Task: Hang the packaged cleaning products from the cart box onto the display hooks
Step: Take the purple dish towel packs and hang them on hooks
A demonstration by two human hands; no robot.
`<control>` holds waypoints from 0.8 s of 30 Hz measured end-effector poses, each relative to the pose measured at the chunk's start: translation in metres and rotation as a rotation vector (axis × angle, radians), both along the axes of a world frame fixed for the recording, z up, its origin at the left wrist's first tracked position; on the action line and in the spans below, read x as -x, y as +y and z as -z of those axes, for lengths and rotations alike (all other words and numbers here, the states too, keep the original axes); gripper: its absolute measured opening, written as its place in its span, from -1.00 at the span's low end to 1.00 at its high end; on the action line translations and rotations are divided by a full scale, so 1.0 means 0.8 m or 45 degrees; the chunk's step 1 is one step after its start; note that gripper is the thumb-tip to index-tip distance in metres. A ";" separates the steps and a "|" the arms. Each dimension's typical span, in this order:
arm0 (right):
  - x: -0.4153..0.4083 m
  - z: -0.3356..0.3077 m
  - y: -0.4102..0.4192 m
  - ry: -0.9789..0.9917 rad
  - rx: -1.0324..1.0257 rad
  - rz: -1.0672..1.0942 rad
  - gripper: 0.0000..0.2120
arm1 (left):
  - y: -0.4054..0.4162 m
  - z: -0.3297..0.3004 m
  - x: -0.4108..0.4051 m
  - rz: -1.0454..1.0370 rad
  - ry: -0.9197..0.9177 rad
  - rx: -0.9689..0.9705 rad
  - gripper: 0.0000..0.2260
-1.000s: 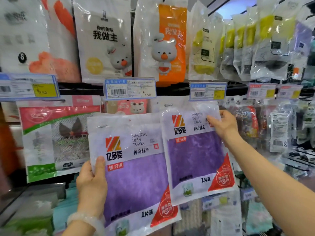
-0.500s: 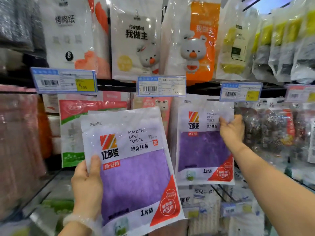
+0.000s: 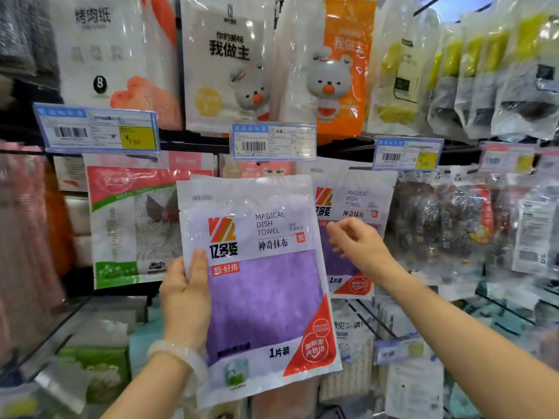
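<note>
The right hand (image 3: 358, 247) had let go of the far purple dish towel pack (image 3: 352, 237), which it was gripping by the right edge half a second earlier; its fingers were now loosely curled and empty, just in front of that pack and drawing back toward the near one. That pack hung below the price tag (image 3: 406, 153) on its own (the hook itself was hidden, so I judged it seated rather than saw it). One pack looked done. The left hand (image 3: 186, 300) kept its grasp on the second dish towel pack (image 3: 260, 285), thumb on the front of the left edge, holding it upright, nearer and left of the hung one, apparently next for the hook.
</note>
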State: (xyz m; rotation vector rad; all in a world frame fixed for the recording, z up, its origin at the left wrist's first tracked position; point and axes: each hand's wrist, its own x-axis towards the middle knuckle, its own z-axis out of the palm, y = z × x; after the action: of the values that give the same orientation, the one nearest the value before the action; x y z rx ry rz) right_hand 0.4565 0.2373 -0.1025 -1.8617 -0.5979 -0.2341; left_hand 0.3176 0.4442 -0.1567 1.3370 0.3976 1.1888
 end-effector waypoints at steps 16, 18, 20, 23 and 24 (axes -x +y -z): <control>0.017 0.024 -0.055 0.190 -0.601 -0.144 -0.81 | -0.027 0.005 -0.031 0.041 -0.011 0.011 -0.79; 0.017 0.024 -0.078 0.156 -0.664 -0.111 -0.81 | -0.025 0.006 -0.031 0.028 -0.010 0.004 -0.79; 0.012 0.019 -0.098 0.137 -0.754 -0.026 -0.76 | -0.023 0.005 -0.032 0.034 -0.012 0.023 -0.78; 0.002 0.004 -0.118 0.118 -0.773 0.127 -0.79 | -0.024 0.003 -0.033 0.060 -0.019 0.065 -0.79; -0.001 0.001 -0.121 0.123 -0.748 0.160 -0.81 | -0.024 0.003 -0.033 0.067 -0.017 0.072 -0.79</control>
State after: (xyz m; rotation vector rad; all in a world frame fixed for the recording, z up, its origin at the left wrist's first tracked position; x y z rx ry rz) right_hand 0.4574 0.1404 -0.1031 -1.3313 -0.2999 -0.3580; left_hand 0.3438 0.4252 -0.1593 1.2827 0.3815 1.1348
